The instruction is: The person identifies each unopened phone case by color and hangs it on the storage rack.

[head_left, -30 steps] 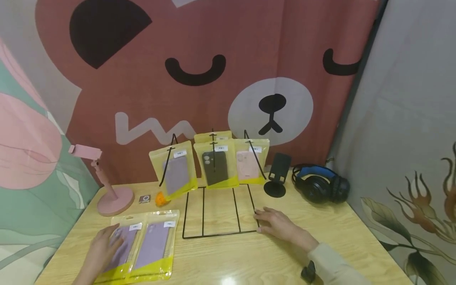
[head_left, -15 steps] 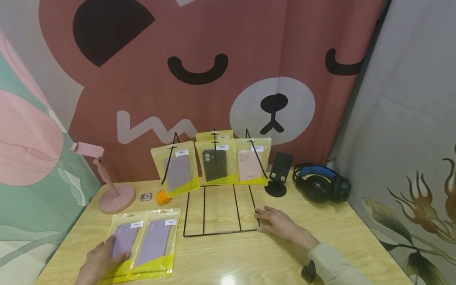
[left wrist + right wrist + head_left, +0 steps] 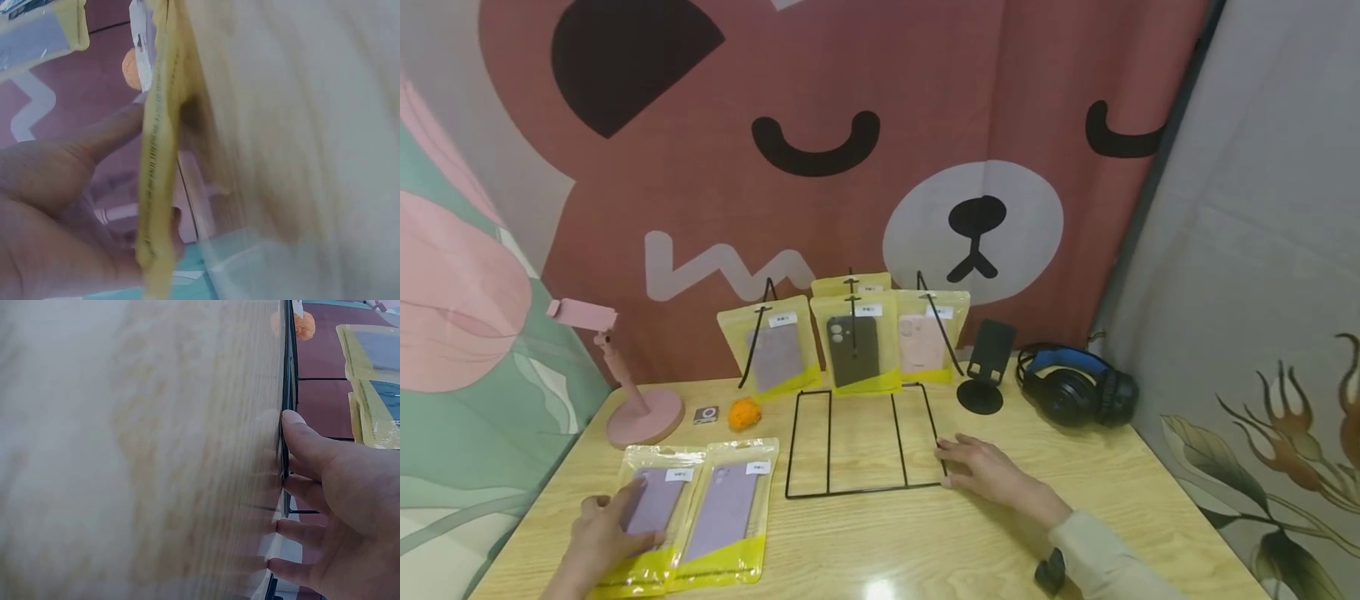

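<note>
A bear curtain (image 3: 850,142) hangs behind my wooden table (image 3: 925,542). My left hand (image 3: 597,537) pinches the near left packet (image 3: 643,525), a yellow bag with a lilac phone case inside, thumb under its edge and fingers on top; a moment ago my palm lay flat over it, and now the packet has slid a little leftward and its edge is lifting, so I judge it is coming free of the table. Its twin packet (image 3: 724,521) lies just beside it. My right hand (image 3: 988,471), fingers nearly straight and holding nothing, has stayed pressed on the near right corner of the wire rack (image 3: 861,442), steadying it. Three packets (image 3: 850,350) hang at the rack's back, and an orange ball (image 3: 745,412) sits near them
</note>
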`<action>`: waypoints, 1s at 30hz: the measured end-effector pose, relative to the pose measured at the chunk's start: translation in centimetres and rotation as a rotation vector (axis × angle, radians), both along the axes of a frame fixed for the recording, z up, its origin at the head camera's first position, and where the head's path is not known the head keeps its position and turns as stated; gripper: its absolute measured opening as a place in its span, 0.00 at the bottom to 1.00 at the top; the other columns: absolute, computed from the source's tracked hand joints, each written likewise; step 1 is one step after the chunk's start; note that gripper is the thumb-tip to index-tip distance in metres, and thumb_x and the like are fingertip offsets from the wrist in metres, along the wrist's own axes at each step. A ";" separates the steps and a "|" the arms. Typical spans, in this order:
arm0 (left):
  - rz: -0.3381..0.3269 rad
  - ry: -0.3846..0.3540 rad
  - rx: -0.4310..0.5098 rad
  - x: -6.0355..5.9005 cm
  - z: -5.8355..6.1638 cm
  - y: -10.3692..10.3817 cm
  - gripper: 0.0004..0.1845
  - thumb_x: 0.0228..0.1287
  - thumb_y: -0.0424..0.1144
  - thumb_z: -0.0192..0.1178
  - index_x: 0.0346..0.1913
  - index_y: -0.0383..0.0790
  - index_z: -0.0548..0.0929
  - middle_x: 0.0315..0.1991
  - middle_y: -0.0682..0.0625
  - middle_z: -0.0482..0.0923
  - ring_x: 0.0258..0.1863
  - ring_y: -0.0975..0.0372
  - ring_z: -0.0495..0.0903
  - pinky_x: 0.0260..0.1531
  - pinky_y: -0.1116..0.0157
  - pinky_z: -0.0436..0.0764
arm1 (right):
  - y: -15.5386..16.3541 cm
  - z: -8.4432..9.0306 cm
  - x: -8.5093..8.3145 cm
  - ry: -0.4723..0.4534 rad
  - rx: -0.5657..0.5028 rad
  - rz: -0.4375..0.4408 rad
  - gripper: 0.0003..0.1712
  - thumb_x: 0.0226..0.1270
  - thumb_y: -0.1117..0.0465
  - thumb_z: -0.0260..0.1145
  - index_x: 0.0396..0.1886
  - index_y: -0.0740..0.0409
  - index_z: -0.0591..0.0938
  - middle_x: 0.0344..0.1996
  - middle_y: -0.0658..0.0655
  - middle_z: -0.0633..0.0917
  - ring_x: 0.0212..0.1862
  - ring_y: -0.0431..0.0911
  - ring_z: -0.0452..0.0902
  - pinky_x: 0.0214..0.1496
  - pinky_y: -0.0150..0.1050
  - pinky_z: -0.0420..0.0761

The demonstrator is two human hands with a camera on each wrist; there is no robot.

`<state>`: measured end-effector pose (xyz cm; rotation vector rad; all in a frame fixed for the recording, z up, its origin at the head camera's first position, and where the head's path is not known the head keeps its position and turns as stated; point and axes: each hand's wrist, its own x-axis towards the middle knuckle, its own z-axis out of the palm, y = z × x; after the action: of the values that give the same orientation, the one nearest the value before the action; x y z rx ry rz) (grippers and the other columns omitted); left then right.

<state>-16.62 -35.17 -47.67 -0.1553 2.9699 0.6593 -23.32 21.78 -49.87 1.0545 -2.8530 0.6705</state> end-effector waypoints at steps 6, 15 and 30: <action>-0.098 0.111 0.057 -0.5 0.2 -1.7 0.39 0.57 0.46 0.68 0.64 0.25 0.67 0.54 0.17 0.68 0.51 0.29 0.71 0.47 0.37 0.73 | 0.1 0.0 0.0 0.004 -0.002 0.002 0.29 0.65 0.52 0.66 0.61 0.64 0.77 0.64 0.65 0.73 0.63 0.72 0.64 0.59 0.67 0.67; 0.097 -0.013 0.369 0.2 2.3 -3.9 0.29 0.70 0.55 0.53 0.65 0.38 0.74 0.60 0.36 0.74 0.58 0.44 0.73 0.47 0.56 0.81 | 0.1 -0.1 -0.1 -0.030 -0.016 0.001 0.31 0.66 0.50 0.64 0.61 0.66 0.76 0.65 0.65 0.72 0.65 0.71 0.62 0.61 0.67 0.66; 0.217 0.449 0.807 3.6 6.4 -0.6 0.23 0.65 0.40 0.63 0.61 0.40 0.78 0.45 0.74 0.80 0.42 0.82 0.75 0.36 0.85 0.75 | 0.1 0.2 0.2 -0.020 -0.006 -0.009 0.30 0.66 0.52 0.65 0.61 0.65 0.76 0.65 0.65 0.72 0.65 0.71 0.62 0.60 0.69 0.65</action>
<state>-13.06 -35.81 -41.26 -0.2900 2.7842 2.0757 -23.11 21.85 -49.71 1.0395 -2.8684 0.6929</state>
